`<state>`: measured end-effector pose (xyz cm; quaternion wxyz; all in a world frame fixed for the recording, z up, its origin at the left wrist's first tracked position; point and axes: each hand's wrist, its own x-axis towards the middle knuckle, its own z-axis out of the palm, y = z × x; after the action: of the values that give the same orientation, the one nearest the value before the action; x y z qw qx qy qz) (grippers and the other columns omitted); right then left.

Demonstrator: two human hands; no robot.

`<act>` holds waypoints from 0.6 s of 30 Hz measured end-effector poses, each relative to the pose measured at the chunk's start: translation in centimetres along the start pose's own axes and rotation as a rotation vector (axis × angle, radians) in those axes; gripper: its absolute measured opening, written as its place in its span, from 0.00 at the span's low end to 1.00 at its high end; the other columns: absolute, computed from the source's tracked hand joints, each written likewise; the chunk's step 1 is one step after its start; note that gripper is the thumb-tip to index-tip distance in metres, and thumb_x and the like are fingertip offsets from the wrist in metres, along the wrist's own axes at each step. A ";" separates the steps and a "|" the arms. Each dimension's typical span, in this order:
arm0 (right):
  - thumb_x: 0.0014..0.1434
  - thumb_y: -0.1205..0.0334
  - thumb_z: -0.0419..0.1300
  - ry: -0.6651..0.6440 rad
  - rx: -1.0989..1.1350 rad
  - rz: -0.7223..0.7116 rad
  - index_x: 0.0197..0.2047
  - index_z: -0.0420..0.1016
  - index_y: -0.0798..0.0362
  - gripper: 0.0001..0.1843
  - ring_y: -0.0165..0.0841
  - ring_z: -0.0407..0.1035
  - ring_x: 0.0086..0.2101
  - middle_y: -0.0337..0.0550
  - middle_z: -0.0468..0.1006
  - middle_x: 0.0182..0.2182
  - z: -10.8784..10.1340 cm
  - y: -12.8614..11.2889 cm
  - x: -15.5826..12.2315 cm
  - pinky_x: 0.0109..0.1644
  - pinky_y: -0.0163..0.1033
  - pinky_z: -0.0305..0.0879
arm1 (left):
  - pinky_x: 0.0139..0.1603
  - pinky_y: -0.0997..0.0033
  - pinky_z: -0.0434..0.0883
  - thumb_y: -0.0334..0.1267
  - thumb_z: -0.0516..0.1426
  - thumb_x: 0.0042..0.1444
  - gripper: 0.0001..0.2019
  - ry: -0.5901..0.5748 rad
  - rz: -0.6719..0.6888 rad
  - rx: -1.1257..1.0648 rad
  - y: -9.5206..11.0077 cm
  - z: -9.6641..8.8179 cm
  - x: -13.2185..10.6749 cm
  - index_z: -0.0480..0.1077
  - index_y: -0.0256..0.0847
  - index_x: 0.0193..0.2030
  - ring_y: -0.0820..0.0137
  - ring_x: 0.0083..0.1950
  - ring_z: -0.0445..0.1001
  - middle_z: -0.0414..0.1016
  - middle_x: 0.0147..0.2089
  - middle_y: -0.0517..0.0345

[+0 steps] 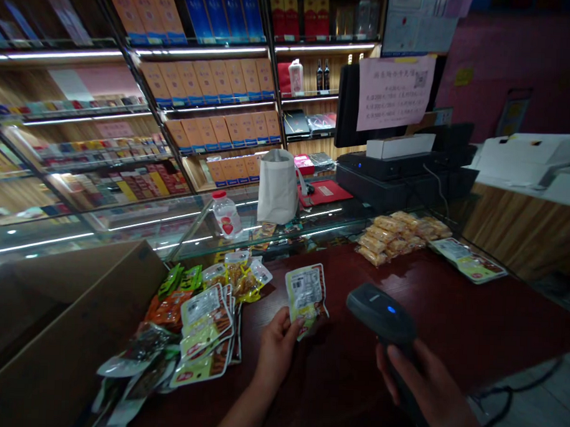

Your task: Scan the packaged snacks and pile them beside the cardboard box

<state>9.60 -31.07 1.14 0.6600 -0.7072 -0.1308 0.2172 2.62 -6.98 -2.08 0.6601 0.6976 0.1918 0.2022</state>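
**Left hand pinches a snack packet, right hand clenches a barcode scanner**

The left hand holds the packet upright between thumb and fingers, gripping its lower edge, with the printed label facing the wearer. The right hand wraps around the scanner's handle, and the head tilts toward 11 o'clock, in the direction of the packet, with a blue light glowing on top. The lower handle sits in shadow, so the exact finger placement is hard to make out. Both hands hover over a dark red table.

A heap of packets lies on the table at 10 o'clock, just beside a cardboard box at 9 o'clock. A bundle of yellow packets sits at 1 o'clock, with a flat packet at 2 o'clock. At 12 o'clock, a plastic bottle and a white bag stand on a glass display case. Shelves of boxed goods rise behind them.
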 end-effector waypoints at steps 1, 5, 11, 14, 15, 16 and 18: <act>0.56 0.34 0.58 -0.008 0.007 0.006 0.32 0.74 0.54 0.28 0.30 0.65 0.18 0.36 0.71 0.15 0.3 0.1 -0.1 0.24 0.34 0.60 | 0.44 0.65 0.74 0.50 0.62 0.52 0.16 0.009 0.022 0.032 -0.1 0.1 -0.1 0.71 0.39 0.38 0.60 0.43 0.79 0.81 0.42 0.51; 0.55 0.33 0.59 -0.057 0.080 0.020 0.30 0.74 0.55 0.29 0.27 0.61 0.17 0.34 0.68 0.14 1.3 0.4 -1.0 0.23 0.33 0.57 | 0.44 0.66 0.73 0.50 0.58 0.56 0.15 0.030 0.084 0.119 -0.2 0.1 -0.3 0.72 0.39 0.39 0.61 0.44 0.78 0.80 0.42 0.51; 0.52 0.29 0.59 -0.030 0.158 0.030 0.31 0.77 0.54 0.32 0.28 0.60 0.19 0.37 0.68 0.16 1.9 -1.2 -2.9 0.24 0.33 0.58 | 0.43 0.69 0.72 0.52 0.56 0.57 0.15 0.026 0.112 0.245 -0.6 0.0 -0.3 0.71 0.41 0.38 0.63 0.40 0.76 0.79 0.39 0.54; 0.49 0.27 0.60 0.026 0.133 0.045 0.31 0.77 0.53 0.33 0.28 0.60 0.19 0.37 0.69 0.18 2.0 -1.9 -3.5 0.25 0.34 0.59 | 0.45 0.69 0.72 0.50 0.55 0.58 0.15 0.008 0.123 0.238 -0.7 0.1 -0.4 0.71 0.40 0.40 0.64 0.41 0.76 0.79 0.40 0.53; 0.49 0.27 0.59 0.032 0.116 0.047 0.31 0.76 0.53 0.33 0.28 0.60 0.19 0.37 0.69 0.18 2.0 -1.9 -3.6 0.25 0.34 0.59 | 0.45 0.68 0.72 0.49 0.55 0.58 0.14 0.000 0.126 0.228 -0.7 0.1 -0.4 0.71 0.40 0.40 0.64 0.41 0.76 0.79 0.41 0.53; 0.49 0.27 0.59 0.031 0.099 0.046 0.31 0.76 0.53 0.34 0.29 0.60 0.20 0.37 0.69 0.18 1.9 -1.9 -3.6 0.26 0.34 0.59 | 0.45 0.68 0.72 0.49 0.55 0.58 0.14 -0.006 0.129 0.220 -0.8 0.1 -0.4 0.71 0.40 0.41 0.64 0.41 0.76 0.79 0.41 0.53; 0.51 0.27 0.58 0.007 0.071 0.033 0.30 0.75 0.54 0.33 0.29 0.60 0.20 0.36 0.67 0.17 1.7 -1.6 -3.5 0.26 0.34 0.58 | 0.45 0.68 0.72 0.49 0.55 0.58 0.15 -0.009 0.130 0.216 -0.8 0.2 -0.5 0.72 0.40 0.42 0.63 0.42 0.77 0.79 0.42 0.52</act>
<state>5.94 -31.11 3.11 0.6814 -0.6862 -0.1093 0.2301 2.34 -7.32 -2.93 0.5673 0.7766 0.1638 0.2197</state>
